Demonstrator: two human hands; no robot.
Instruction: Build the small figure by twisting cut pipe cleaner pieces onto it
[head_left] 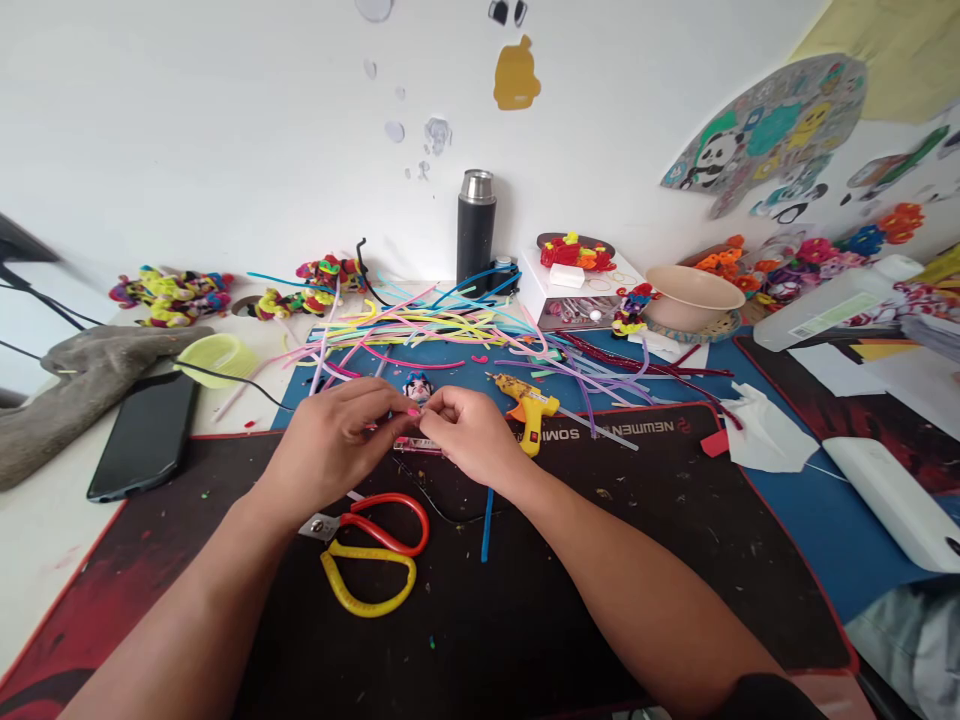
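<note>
My left hand [337, 435] and my right hand [461, 430] meet over the black mat, fingertips pinched close together. Between them is a small pink piece [413, 411], held by my left hand; what my right fingers hold is too small to make out. Just behind the fingertips stands a small figure head [417, 388] with blue on top. A flat pink item [420, 443] lies under the hands. Scissors [375, 555] with one red and one yellow handle rest nearer me. The yellow glue gun [529, 410] lies right of my right hand, and a blue strip [487, 525] lies below it.
Many coloured pipe cleaners [450, 325] spread behind the hands. A black thermos [476, 232] stands by the wall. At left lie a phone [145, 435] and a green cup [217, 360]. A beige bowl [694, 297], a bottle [836, 300] and a white device [892, 500] are at right.
</note>
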